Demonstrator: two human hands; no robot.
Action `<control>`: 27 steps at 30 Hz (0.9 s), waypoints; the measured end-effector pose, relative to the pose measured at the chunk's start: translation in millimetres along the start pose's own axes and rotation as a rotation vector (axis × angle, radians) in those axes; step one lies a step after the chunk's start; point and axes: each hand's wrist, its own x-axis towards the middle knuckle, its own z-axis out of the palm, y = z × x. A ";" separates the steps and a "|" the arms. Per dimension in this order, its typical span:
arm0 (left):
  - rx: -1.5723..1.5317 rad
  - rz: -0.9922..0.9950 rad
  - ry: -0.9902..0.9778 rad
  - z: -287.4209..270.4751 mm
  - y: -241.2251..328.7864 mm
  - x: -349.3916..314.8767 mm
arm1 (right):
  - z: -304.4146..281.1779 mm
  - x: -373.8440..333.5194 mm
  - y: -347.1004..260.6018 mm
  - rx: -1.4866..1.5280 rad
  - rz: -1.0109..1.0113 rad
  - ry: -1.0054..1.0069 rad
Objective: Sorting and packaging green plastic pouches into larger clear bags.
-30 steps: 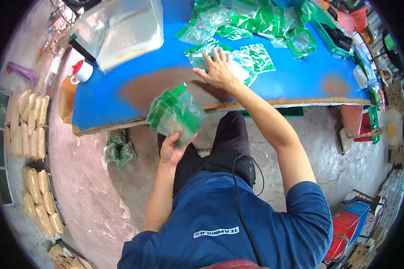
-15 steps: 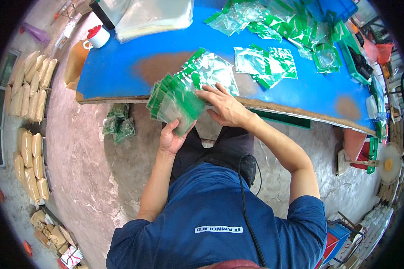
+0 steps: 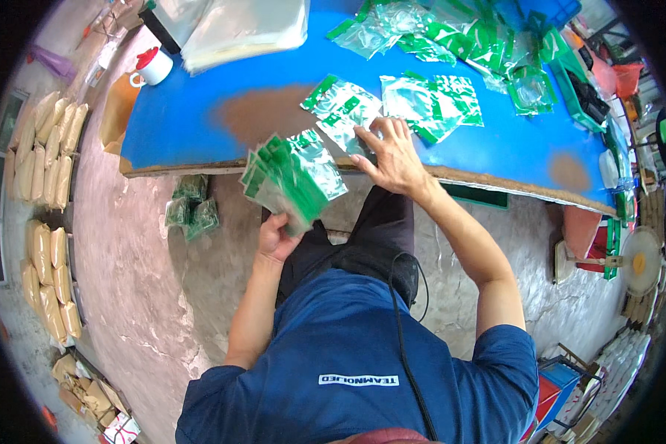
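Note:
My left hand [image 3: 277, 238] is closed on the lower end of a fanned stack of green-and-clear plastic bags [image 3: 283, 185], just in front of the table edge. One bag with a white-and-green print [image 3: 317, 163] sticks out at the right of the fan. My right hand [image 3: 394, 159] rests at the table edge, its thumb and fingers apart. Its fingertips touch the nearest of several overlapping plastic bags [image 3: 340, 102] lying on the blue table [image 3: 200, 122]. Beside them, to the right, is another group of the same bags [image 3: 433, 103].
A larger heap of green-and-clear bags [image 3: 466, 41] covers the far right of the table, near a green crate [image 3: 577, 92]. Clear plastic sheets [image 3: 244, 33] and a white mug with a red lid [image 3: 154, 66] stand far left. Packed bags [image 3: 192, 211] lie on the floor.
My right hand has moved away from the stack to the bags on the table. A printed bag now shows at the right side of the stack in my left hand.

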 end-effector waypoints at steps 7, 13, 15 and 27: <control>0.119 -0.026 0.087 17.3 -26.1 30.6 | 10.6 9.8 -31.8 0.493 -0.012 -0.103; 0.087 0.074 0.079 27.5 -19.3 31.9 | 26.5 23.3 5.2 -0.054 -0.083 0.082; 0.141 0.093 0.135 43.3 -12.4 24.5 | 24.9 13.4 -15.1 0.158 -0.143 -0.097; 0.053 -0.002 0.044 29.1 -6.0 25.6 | 7.6 -5.6 -15.9 0.140 0.074 -0.085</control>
